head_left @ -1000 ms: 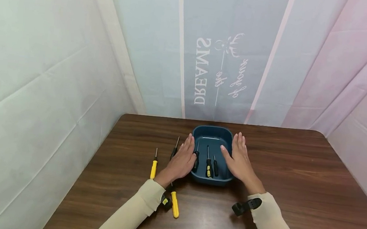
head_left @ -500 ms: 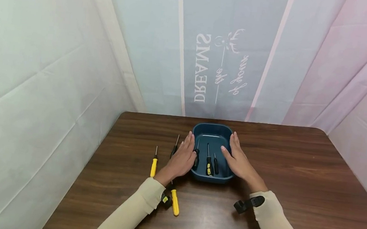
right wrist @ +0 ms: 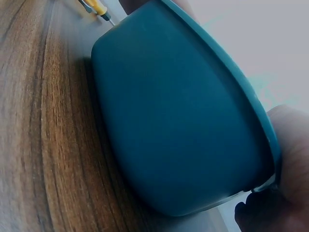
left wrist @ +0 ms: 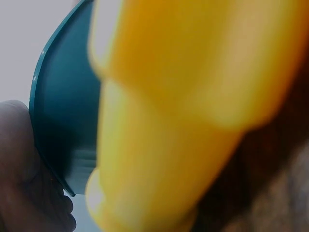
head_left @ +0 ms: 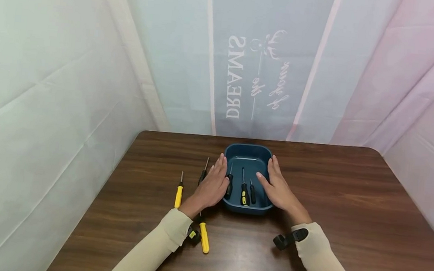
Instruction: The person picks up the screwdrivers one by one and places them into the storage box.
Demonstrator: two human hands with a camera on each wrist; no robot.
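Note:
A dark blue tray [head_left: 247, 209] sits near the far edge of the table between both hands. My left hand [head_left: 212, 187] lies along its left side, fingers straight, thumb at the rim. On the other side my right hand [head_left: 279, 189] rests against the tray with straight fingers, its thumb reaching over the rim. Inside lie a black screwdriver [head_left: 229, 187], a black-and-yellow screwdriver [head_left: 245, 195] and a small black screwdriver [head_left: 252, 194]. The right wrist view shows the tray's outer wall [right wrist: 178, 106] close up. A blurred yellow handle [left wrist: 183, 96] covers much of the left wrist view.
Left of the tray lie a yellow screwdriver [head_left: 178, 196] and a black one [head_left: 203, 175], partly hidden by my left hand. Another yellow screwdriver [head_left: 204, 239] lies beside my left wrist. Wood-grained table [head_left: 352, 201] extends to the right; fabric walls [head_left: 184, 62] stand behind.
My right hand has moved inward, its fingers now up against the tray's right side. The left hand stays at the left side. The head view has shifted slightly.

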